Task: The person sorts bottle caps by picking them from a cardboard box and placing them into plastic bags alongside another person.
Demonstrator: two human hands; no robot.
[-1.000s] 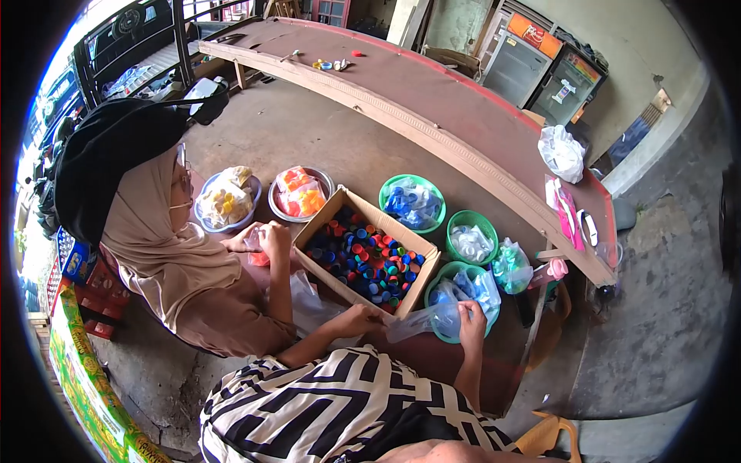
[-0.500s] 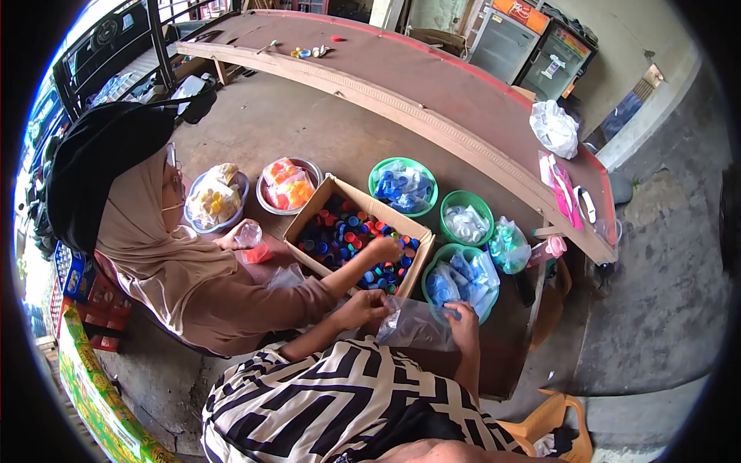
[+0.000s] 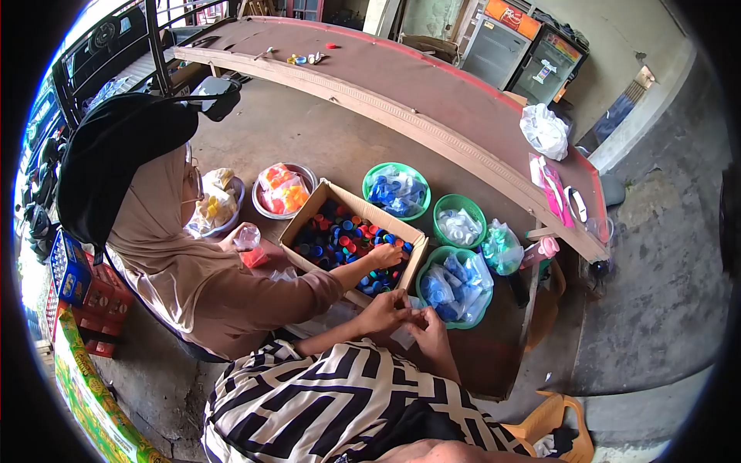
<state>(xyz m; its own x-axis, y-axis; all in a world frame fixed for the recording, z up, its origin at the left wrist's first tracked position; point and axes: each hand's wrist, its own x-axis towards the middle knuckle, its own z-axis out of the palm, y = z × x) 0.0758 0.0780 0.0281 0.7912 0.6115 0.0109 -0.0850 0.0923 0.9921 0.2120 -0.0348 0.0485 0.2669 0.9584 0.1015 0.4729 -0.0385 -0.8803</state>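
My left hand (image 3: 386, 312) and my right hand (image 3: 429, 336) are close together over my lap, both pinching a clear plastic bag (image 3: 403, 335). Just beyond them is a cardboard box (image 3: 309, 207) full of red, blue and green bottle caps (image 3: 340, 241). A co-worker (image 3: 224, 301) on the left has one hand (image 3: 386, 255) among the caps and holds a small clear bag (image 3: 247, 238) with the other. Beside my right hand stands a green basket (image 3: 482, 315) of bagged blue caps.
Two more green baskets (image 3: 428, 202) (image 3: 482, 234), a metal bowl (image 3: 312, 179) of orange bags and a pale basin (image 3: 238, 212) surround the box. A wooden rail (image 3: 432, 127) crosses behind. An orange chair (image 3: 540, 420) stands lower right.
My hands have come together, and the bag stretched between them is now bunched up. The co-worker's hand has moved from the small bag into the box of caps.
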